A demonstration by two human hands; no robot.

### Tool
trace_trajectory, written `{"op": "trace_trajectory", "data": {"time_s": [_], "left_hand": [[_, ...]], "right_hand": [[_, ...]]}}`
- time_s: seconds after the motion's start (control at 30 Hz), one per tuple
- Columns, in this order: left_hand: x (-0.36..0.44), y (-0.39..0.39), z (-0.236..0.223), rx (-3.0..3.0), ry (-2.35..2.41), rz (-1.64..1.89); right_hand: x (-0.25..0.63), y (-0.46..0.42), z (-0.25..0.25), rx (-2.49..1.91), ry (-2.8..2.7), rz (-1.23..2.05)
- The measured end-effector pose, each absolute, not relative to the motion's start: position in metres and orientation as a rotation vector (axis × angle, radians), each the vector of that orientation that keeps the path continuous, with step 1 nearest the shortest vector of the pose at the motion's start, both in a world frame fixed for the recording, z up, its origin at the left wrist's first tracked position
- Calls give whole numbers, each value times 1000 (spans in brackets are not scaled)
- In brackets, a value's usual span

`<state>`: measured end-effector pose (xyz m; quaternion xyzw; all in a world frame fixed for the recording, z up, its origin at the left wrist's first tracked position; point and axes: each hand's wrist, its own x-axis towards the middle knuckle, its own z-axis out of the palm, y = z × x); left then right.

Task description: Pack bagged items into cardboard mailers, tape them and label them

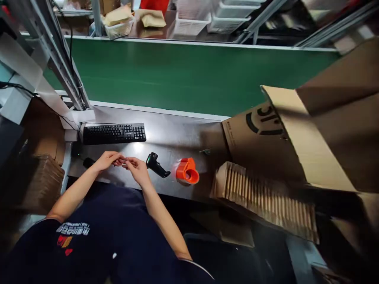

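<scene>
My left hand [110, 160] and my right hand [137, 169] meet fingertip to fingertip over the metal bench, just in front of the black keyboard [115, 133]. Both have their fingers pinched closed. Whatever lies between them, if anything, is too small to make out. Right beside my right hand lies a black handheld barcode scanner [157, 165], its handle pointing right. An orange tape dispenser [187, 171] with a roll of tape sits farther right. Near my left wrist is a small black object [88, 162], partly hidden by the arm.
A green conveyor belt [189, 77] runs behind the bench [177, 132]. At right stand a large open cardboard box [251, 138] and a row of folded cartons [266, 197]. Past the belt are white baskets [192, 25]. A metal post [59, 55] with cables rises at left.
</scene>
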<state>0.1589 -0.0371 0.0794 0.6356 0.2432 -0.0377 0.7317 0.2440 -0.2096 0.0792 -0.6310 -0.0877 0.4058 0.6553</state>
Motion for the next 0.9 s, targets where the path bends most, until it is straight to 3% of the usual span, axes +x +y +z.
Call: {"op": "trace_trajectory", "data": {"time_s": [0.13,0.3,0.47,0.7,0.9], "left_hand": [[139,-24,43,1418,597,164],[143,-44,14,1078,574,-90],[157,-54,13,1216,558,-51],[162,-47,13,1363,600,-16],[155,-67,19,1680,858,286]], "right_hand": [[258,-212,71,-1358,-116,1111],[276,-222,64,-1392,-87,1129],[295,-235,52,-1645,-147,883],[310,-254,55,-1626,-233,1138],[289,-244,35,-1580,-180,1131]]}}
